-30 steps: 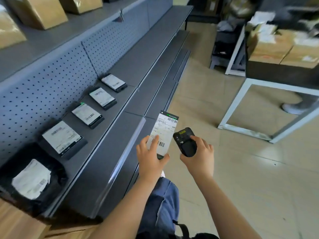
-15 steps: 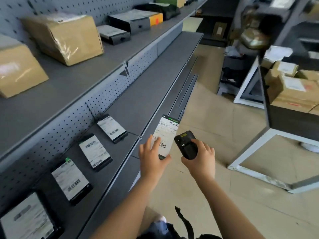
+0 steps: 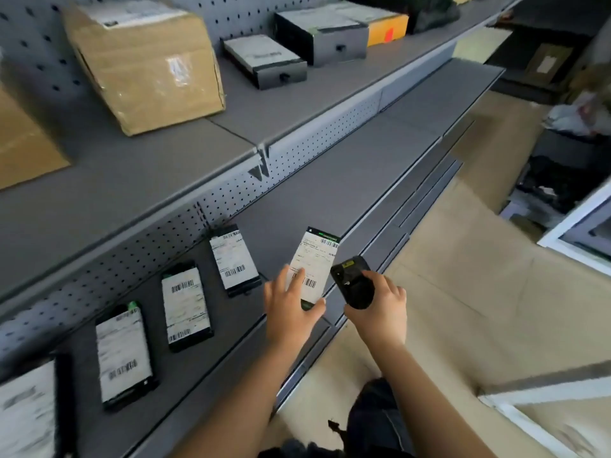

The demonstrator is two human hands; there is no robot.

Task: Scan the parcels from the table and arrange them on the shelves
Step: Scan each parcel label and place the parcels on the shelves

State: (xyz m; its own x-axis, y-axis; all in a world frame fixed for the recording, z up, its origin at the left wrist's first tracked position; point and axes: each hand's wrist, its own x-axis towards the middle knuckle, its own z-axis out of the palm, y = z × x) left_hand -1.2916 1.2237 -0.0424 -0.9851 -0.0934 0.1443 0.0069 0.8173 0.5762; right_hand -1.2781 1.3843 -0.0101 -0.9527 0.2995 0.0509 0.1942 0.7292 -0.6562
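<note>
My left hand (image 3: 287,309) holds a flat black parcel (image 3: 315,264) with a white barcode label, fingers on its face and thumb under its lower end, over the front edge of the grey middle shelf (image 3: 347,180). My right hand (image 3: 380,304) grips a black handheld scanner (image 3: 352,280) right beside the parcel. Several similar flat labelled parcels lie in a row on that shelf; the nearest one (image 3: 234,259) lies just left of the held parcel.
The upper shelf (image 3: 139,173) carries a taped cardboard box (image 3: 145,61), a grey box (image 3: 264,59) and more boxes further right. Lower shelf steps run along the beige floor (image 3: 463,292). A white table frame (image 3: 575,223) stands at the right.
The view has swung up and left along the shelves. Both hands have come over the middle shelf's edge, still holding the parcel and the scanner side by side.
</note>
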